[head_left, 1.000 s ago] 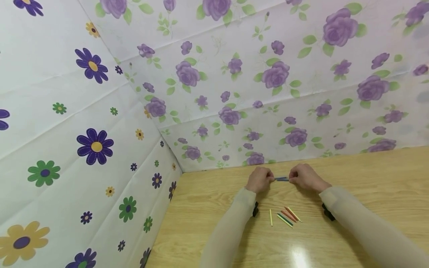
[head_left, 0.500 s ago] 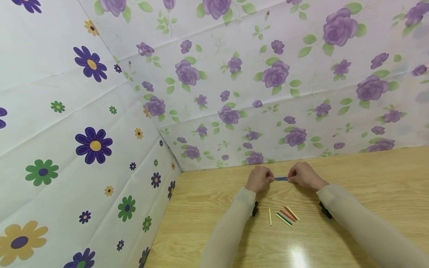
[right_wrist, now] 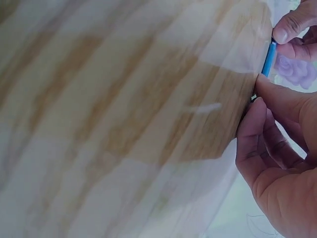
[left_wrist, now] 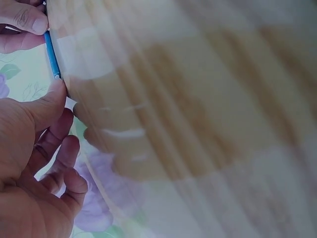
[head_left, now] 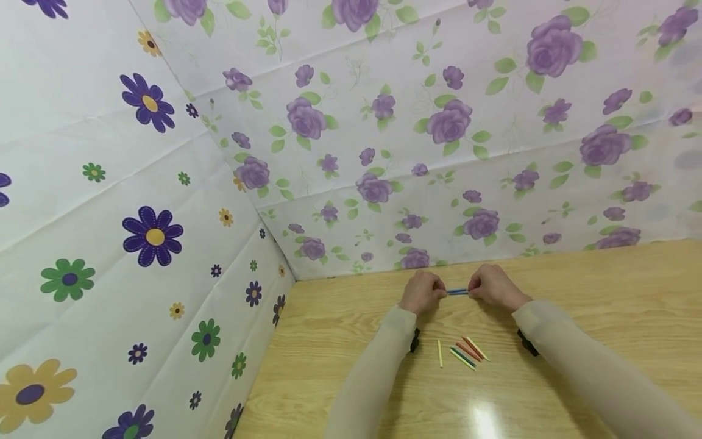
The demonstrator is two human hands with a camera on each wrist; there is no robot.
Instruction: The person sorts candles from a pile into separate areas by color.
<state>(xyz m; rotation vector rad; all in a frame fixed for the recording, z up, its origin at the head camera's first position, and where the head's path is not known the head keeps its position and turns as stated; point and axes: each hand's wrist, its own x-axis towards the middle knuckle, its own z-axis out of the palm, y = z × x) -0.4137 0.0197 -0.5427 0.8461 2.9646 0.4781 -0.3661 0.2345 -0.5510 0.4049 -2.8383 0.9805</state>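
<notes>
Two thin blue sticks (head_left: pixel 457 292) lie almost side by side near the back of the wooden table, with a small gap visible between them. My left hand (head_left: pixel 423 292) pinches their left ends at thumb and fingertips. At the right ends, my right hand (head_left: pixel 496 286) pinches with its thumb and fingers. In the left wrist view a blue stick (left_wrist: pixel 51 54) spans from my left thumb tip to the other hand. From the right wrist, a short piece of blue stick (right_wrist: pixel 269 59) shows between both hands; its ends are covered by fingers.
Several loose coloured sticks lie nearer the front: a lone yellow one (head_left: pixel 440 353), then a group of yellow, teal and reddish ones (head_left: pixel 469 350). Floral sheets stand behind (head_left: pixel 378 189) and left (head_left: pixel 181 286) of the table (head_left: pixel 329 341).
The blue sticks, crossed at a slight angle a second ago, lie more nearly parallel now. My right hand has shifted slightly left; both hands keep their pinch.
</notes>
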